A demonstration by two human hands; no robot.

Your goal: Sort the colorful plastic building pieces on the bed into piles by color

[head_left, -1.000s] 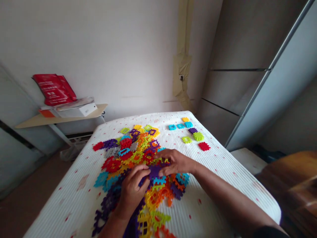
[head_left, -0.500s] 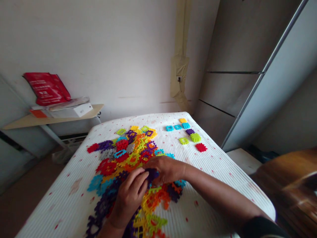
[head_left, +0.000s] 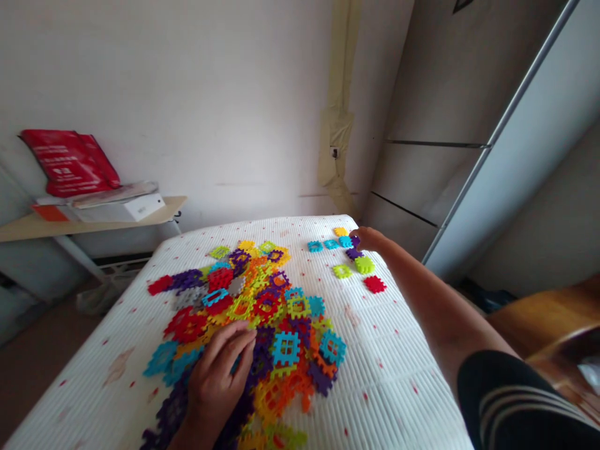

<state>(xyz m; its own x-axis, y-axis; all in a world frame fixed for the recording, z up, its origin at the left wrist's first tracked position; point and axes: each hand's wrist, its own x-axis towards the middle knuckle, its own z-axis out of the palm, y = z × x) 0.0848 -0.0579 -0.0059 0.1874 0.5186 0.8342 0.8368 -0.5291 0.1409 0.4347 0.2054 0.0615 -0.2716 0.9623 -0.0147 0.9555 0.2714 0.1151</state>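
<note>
Head view, only 1 angle. Left hand lies palm down on the near side of the tile pile, fingers spread and loose, gripping nothing. Right hand is stretched to the far right corner of the mattress, fingertips in among the small separate set: yellow tile, cyan tiles, purple tile, green tiles, red tile. Can't tell if that hand is pinching anything: the fingers curl away from the camera, and a bit of purple at the tips could be held or just lying there. Risks as I read them: 1) the separate set sits close to the mattress edge at the corner, so a sideways flick of the fingers could knock a piece off into the gap by the wall. 2) The forearm runs just beside the red and green pieces, and lowering it would likely drag them out of place. 3) The left hand rests on a loose heap on a soft surface, so leaning harder could dip the mattress and slide tiles toward the near edge. 4) Pile pieces overlap with teeth meshed, so lifting 1 may pull neighbours along and scatter them.
</note>
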